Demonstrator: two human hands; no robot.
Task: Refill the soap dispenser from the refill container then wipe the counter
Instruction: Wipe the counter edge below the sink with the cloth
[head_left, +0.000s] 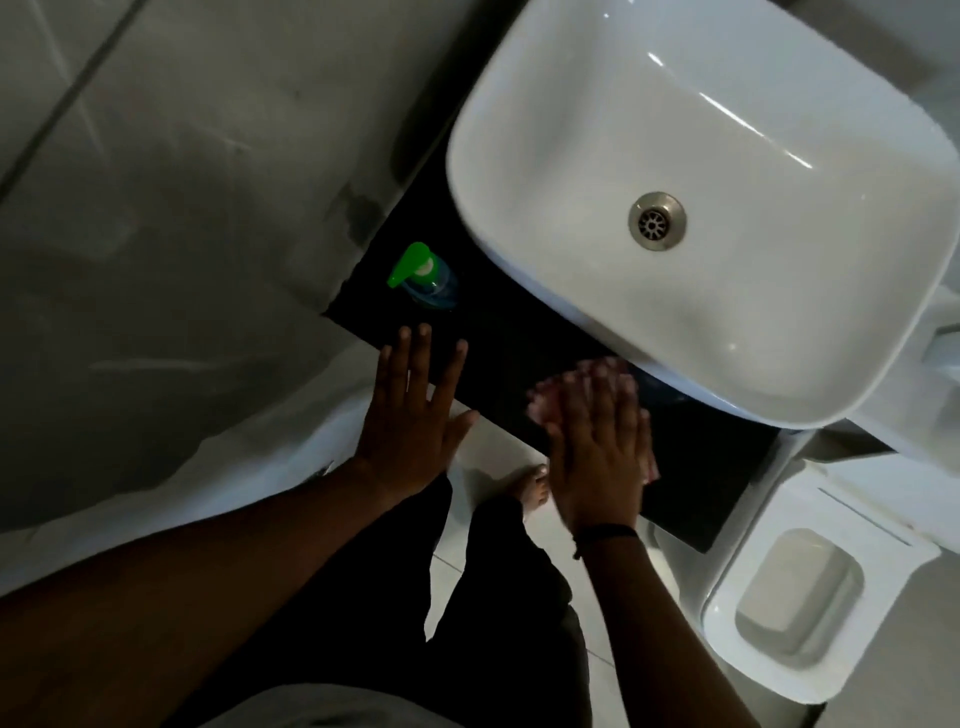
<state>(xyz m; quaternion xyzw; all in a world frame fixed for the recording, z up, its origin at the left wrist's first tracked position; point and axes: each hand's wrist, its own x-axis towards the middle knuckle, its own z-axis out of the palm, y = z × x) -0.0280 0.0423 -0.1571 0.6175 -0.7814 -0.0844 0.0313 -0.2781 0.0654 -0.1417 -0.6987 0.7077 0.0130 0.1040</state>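
Our right hand (597, 441) presses flat on pink cloth (545, 402) on black worktop (519, 332); left hand (410, 415) open, dispenser (426, 278) at its 12 o'clock.

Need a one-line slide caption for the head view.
Right hand presses a pink cloth on the black counter by the sink; left hand flat near soap dispenser.

Soap dispenser (423, 280): blue bottle, green pump, stood upright on black counter (498, 332), at nine o'clock of the basin. Pink cloth (545, 400) lay flat at counter's front edge.
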